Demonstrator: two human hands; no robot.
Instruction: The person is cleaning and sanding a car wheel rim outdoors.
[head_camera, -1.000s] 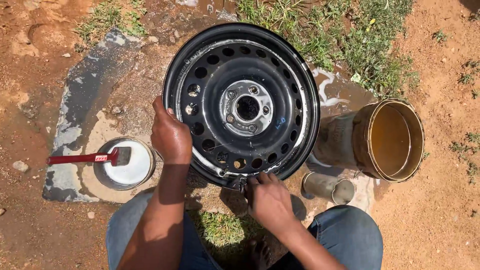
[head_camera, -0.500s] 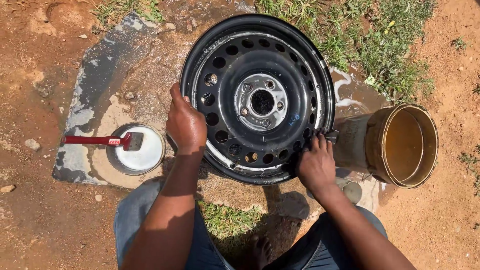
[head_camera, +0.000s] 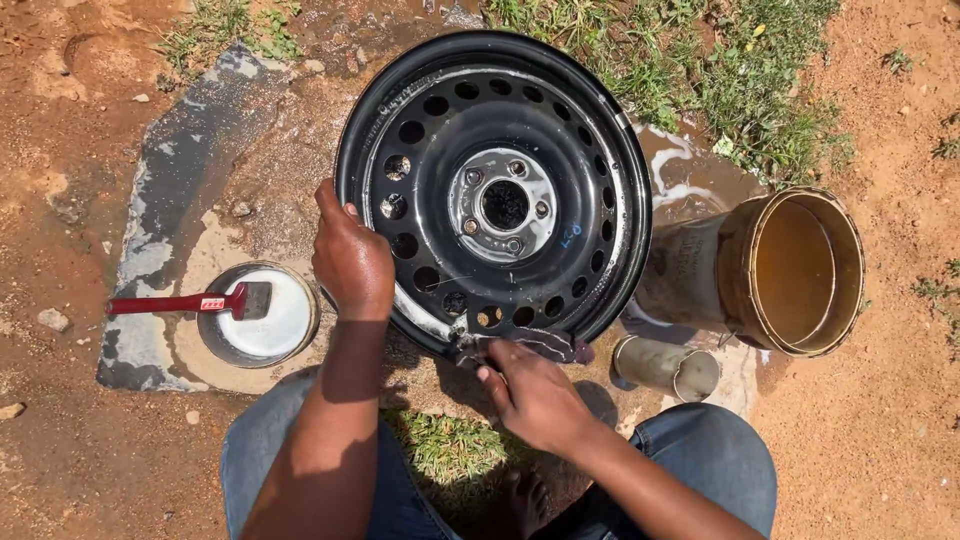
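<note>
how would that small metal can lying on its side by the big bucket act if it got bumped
The small can lies on its side with its open mouth showing, so it would probably roll on its round wall. It looks empty, so likely light and easy to knock. The uneven dirt and the nearby bucket might stop it soon.

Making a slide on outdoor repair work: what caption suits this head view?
Left hand steadies a black steel wheel while the right hand presses a dark rag on its lower rim.
</note>
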